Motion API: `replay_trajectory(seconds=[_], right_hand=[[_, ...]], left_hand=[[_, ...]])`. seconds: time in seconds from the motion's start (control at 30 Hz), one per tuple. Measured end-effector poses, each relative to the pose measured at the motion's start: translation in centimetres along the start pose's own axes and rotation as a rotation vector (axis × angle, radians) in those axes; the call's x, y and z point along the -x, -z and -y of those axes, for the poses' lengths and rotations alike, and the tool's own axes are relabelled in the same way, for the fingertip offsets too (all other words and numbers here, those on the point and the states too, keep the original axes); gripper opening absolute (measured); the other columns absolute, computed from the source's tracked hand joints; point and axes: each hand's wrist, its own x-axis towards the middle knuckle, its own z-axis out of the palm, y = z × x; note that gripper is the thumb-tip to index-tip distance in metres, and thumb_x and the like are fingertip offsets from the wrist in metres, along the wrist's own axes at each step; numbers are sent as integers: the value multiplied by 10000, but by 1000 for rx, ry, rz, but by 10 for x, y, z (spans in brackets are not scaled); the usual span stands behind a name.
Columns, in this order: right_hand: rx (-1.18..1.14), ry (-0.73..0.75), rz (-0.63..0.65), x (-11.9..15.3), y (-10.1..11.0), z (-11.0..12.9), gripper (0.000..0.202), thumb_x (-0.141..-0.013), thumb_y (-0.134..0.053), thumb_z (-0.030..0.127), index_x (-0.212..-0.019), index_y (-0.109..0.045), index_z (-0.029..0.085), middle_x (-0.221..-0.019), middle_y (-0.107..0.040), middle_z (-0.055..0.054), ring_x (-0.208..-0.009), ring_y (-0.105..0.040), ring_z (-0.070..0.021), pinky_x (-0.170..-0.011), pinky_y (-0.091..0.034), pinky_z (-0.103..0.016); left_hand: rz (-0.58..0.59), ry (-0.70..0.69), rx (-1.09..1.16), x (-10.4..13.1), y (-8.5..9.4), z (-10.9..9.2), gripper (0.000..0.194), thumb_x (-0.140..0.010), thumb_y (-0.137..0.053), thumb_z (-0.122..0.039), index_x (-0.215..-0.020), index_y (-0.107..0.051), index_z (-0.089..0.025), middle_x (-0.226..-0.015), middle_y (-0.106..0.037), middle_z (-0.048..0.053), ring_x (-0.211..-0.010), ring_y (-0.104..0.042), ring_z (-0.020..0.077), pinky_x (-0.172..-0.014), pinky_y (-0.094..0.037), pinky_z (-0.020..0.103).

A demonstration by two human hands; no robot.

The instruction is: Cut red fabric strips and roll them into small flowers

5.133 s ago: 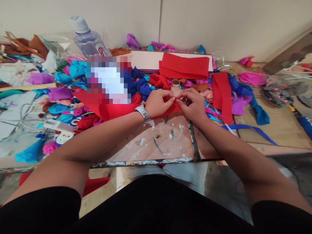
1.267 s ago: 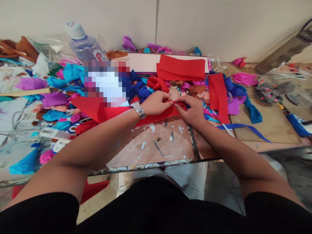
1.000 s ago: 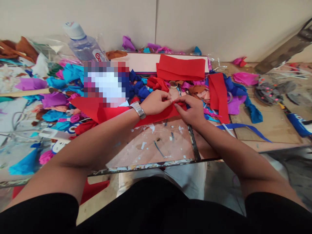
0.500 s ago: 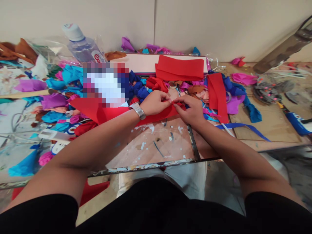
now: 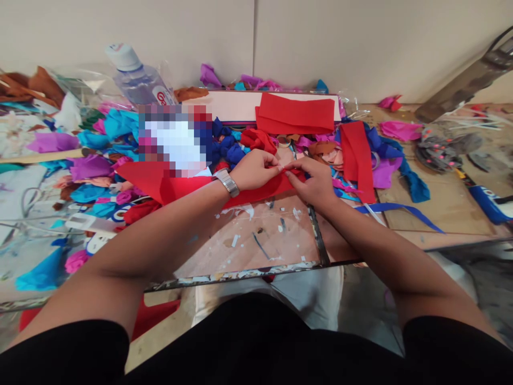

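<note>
Both hands meet over a long red crepe-like strip (image 5: 184, 188) that runs leftward across the table. My left hand (image 5: 256, 170), with a metal watch on the wrist, pinches the strip's edge between thumb and fingertips. Close against it, my right hand (image 5: 312, 179) pinches the same red strip. The exact fold between the fingertips is too small to make out. Folded red pieces (image 5: 296, 114) lie behind the hands, on a white box (image 5: 234, 105). Another red folded strip (image 5: 358, 158) lies to the right of my right hand.
A clear bottle with a white cap (image 5: 138, 80) stands at the back left. Blue, purple, pink and brown scraps (image 5: 92, 167) are heaped on the left. On the right are a blue ribbon (image 5: 412, 213), a pin-studded grey cushion (image 5: 436, 151) and a brown post (image 5: 468, 80). A blurred-out patch hides part of the pile.
My fingertips have shifted very slightly at the red strip, the right index finger lifting a little. The view has moved marginally; all else stays in place.
</note>
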Motion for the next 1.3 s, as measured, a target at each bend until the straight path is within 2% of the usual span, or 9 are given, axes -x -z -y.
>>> replay_trajectory(seconds=[0.3,0.57,0.83,1.0,1.3], right_hand=[[13,-29,21,-1,0,2,68,-943,-699,268,-966,-757,242,-954,-818,-55,-862,-750,-249,-802,-578,-394],[-47,-109,8,0,-2,0,61,-925,-689,257,-956,-737,237,-933,-794,-46,-841,-715,-239,-789,-551,-389],[-92,-149,13,1,-6,-3,63,-946,-666,283,-941,-702,232,-941,-782,-47,-882,-709,-246,-827,-538,-396],[-127,-152,69,1,-8,-5,79,-974,-614,290,-942,-665,238,-947,-757,-43,-902,-695,-244,-852,-533,-395],[-29,-129,53,-1,-4,-4,48,-923,-655,278,-910,-684,242,-916,-762,-50,-876,-684,-252,-817,-517,-406]], left_hand=[[-11,-71,-37,0,-4,7,300,-960,-671,-412,-868,-794,-154,-818,-776,48,-714,-612,149,-660,-418,288],[-97,-169,-244,7,-4,-6,248,-983,-638,-342,-925,-813,-176,-926,-821,55,-813,-686,189,-754,-448,330],[-163,-199,-404,12,-11,-7,309,-1031,-604,-409,-1039,-834,-201,-1036,-848,76,-925,-760,253,-830,-493,370],[-151,-220,-467,14,-14,-5,354,-1055,-562,-448,-1075,-824,-212,-1066,-846,93,-978,-770,280,-858,-506,389],[-116,-174,-517,12,-11,-5,360,-1046,-570,-454,-1068,-829,-205,-1038,-846,102,-924,-753,283,-802,-475,389]])
